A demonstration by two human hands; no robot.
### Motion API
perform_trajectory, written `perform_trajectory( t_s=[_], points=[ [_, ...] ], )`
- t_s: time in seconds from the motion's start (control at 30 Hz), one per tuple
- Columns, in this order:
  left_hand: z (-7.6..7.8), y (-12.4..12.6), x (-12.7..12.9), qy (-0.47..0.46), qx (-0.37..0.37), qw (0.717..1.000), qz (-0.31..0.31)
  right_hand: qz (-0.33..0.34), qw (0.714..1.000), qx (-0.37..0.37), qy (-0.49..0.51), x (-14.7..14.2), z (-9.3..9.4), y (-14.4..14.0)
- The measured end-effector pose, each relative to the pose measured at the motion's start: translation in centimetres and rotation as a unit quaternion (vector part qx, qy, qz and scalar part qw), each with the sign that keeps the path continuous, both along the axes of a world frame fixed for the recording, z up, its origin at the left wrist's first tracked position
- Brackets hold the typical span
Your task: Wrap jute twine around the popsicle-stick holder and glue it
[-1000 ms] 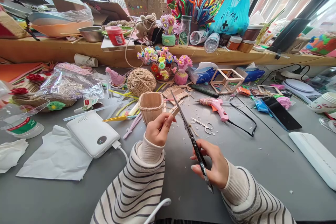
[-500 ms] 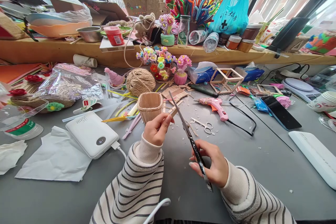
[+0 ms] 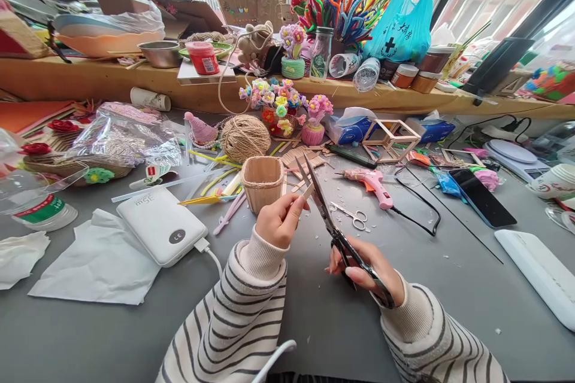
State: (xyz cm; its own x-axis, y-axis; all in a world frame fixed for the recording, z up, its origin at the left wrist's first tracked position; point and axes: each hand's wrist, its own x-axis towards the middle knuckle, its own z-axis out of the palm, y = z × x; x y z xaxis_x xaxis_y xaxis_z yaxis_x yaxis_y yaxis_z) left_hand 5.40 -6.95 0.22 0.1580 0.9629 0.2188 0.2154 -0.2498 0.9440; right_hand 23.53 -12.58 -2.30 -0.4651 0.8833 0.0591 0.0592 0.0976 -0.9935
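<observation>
Nearby, a power bank (image 3: 157, 221) reads "35W"; left fingers (image 3: 295, 214) pinch wood (image 3: 308, 191), right fingers (image 3: 360, 277) scissors (image 3: 338, 236).

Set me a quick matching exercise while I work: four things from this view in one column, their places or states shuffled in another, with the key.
1. Black-handled metal scissors
2. Thin pale wooden strip
3. Pink plastic glue gun
4. Round brown twine ball

A. Behind the tapered wooden cup
B. Pinched in the left hand
C. Black cord at its handle
D. Held open in the right hand

Pairs: 1-D, 2-B, 3-C, 4-A
</observation>
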Motion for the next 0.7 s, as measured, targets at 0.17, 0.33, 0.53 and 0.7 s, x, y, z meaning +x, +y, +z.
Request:
perform_trajectory(
  t_s=[0.17, 0.33, 0.53, 0.7],
  points=[
    [0.21, -0.15, 0.04, 0.017, 0.002, 1.0, 0.003, 0.014, 1.0, 0.003, 0.002, 0.0, 0.15, 0.06],
    [0.14, -0.03, -0.06, 0.059, 0.036, 0.998, 0.009, 0.016, 1.0, -0.015, 0.019, 0.03, 0.1, 0.0],
    [0.28, 0.14, -0.42, 0.076, 0.051, 0.996, 0.0, 0.0, 0.999, -0.037, 0.013, 0.15, -0.17, -0.19],
    [0.54, -0.1, -0.31, 0.074, 0.047, 0.996, 0.007, -0.031, 0.999, -0.027, -0.004, -0.09, -0.59, -0.35]
  ],
)
